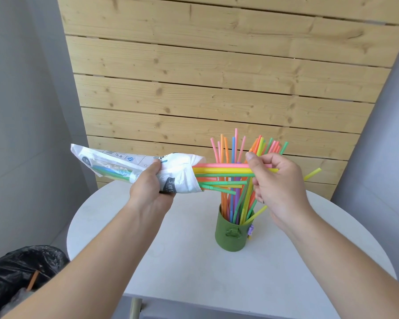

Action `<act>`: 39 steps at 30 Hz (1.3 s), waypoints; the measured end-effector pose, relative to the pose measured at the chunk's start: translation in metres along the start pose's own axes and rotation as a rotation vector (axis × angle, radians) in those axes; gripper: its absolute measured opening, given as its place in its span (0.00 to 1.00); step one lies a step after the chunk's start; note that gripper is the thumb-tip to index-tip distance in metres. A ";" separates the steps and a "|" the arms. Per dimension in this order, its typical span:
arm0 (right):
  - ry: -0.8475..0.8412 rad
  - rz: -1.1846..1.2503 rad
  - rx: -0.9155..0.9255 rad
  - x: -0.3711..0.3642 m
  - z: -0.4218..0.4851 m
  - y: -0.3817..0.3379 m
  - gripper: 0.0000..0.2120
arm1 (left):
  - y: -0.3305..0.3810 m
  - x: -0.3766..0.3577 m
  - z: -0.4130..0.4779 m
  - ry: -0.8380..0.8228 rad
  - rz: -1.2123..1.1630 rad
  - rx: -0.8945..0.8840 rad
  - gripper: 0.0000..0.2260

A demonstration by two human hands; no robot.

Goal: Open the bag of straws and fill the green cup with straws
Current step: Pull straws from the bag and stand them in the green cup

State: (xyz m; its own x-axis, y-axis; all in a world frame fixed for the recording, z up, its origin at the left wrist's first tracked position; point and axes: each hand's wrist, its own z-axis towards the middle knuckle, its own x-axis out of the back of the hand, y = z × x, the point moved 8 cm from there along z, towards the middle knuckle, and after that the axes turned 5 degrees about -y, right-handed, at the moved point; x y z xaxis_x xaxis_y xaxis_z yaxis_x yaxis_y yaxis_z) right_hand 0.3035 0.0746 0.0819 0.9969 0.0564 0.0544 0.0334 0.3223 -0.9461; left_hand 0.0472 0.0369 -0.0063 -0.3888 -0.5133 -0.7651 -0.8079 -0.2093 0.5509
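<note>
Grips the crumpled white bag [124, 165] at centre left, left hand [148, 184] wrapped round its open end. Pinches, with the right hand [279, 180] right of centre, the coloured straws [221, 170] poking level from the bag's mouth. Does so just above the green cup [230, 237], lower centre on the round table [171, 254], packed with upright straws [233, 148].

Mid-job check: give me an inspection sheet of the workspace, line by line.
Surface: round white table.
Job's things: white printed plastic straw bag held level, open end rightward, coloured straws protruding; upright green cup holds many standing straws.
Clutter: small purple piece on cup's side, unclear what.
Grippers: left hand grips bag; right hand pinches protruding straws.
Cables: nothing seen.
Surroundings: pale wooden plank wall, grey side walls, black bin liner lower left.
</note>
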 end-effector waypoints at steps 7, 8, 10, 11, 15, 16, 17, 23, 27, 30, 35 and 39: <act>0.033 -0.098 0.115 0.022 0.012 -0.022 0.17 | 0.004 -0.002 -0.002 -0.013 -0.038 -0.001 0.15; 0.037 -0.124 0.130 0.026 0.014 -0.026 0.17 | 0.004 -0.003 -0.003 -0.017 -0.045 -0.001 0.14; 0.040 -0.169 0.154 0.036 0.018 -0.035 0.16 | 0.006 -0.004 -0.003 -0.023 -0.053 0.004 0.13; 0.042 -0.186 0.158 0.041 0.020 -0.040 0.16 | 0.006 -0.004 -0.004 -0.025 -0.054 0.005 0.12; 0.045 -0.183 0.110 0.055 0.028 -0.049 0.13 | 0.005 -0.001 -0.002 -0.008 -0.057 0.012 0.07; 0.044 -0.182 0.096 0.058 0.029 -0.050 0.13 | 0.005 0.001 -0.001 0.000 -0.057 0.013 0.06; 0.040 -0.190 0.090 0.060 0.030 -0.053 0.12 | 0.005 0.002 -0.001 0.007 -0.058 0.014 0.06; 0.004 -0.312 0.110 0.081 0.037 -0.075 0.13 | 0.006 0.004 0.002 -0.005 -0.065 0.018 0.04; -0.019 -0.386 0.144 0.100 0.045 -0.099 0.12 | 0.009 0.006 0.006 -0.008 -0.062 0.006 0.09; -0.043 -0.423 0.135 0.116 0.055 -0.113 0.13 | 0.011 0.008 0.007 -0.006 -0.061 -0.002 0.10; -0.154 -0.555 0.100 0.120 0.064 -0.118 0.15 | 0.013 0.008 0.007 -0.017 -0.065 -0.013 0.11; -0.281 -0.726 0.061 0.101 0.064 -0.110 0.14 | 0.012 0.005 0.005 -0.027 -0.052 -0.015 0.11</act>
State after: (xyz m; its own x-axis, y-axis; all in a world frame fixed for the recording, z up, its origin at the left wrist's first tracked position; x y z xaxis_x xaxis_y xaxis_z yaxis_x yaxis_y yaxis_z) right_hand 0.3959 0.1056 0.2115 0.6712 0.0462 0.7398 0.6586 0.4208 -0.6239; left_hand 0.0335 0.0360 -0.0056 -0.3580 -0.4791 -0.8015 -0.8206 -0.2480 0.5148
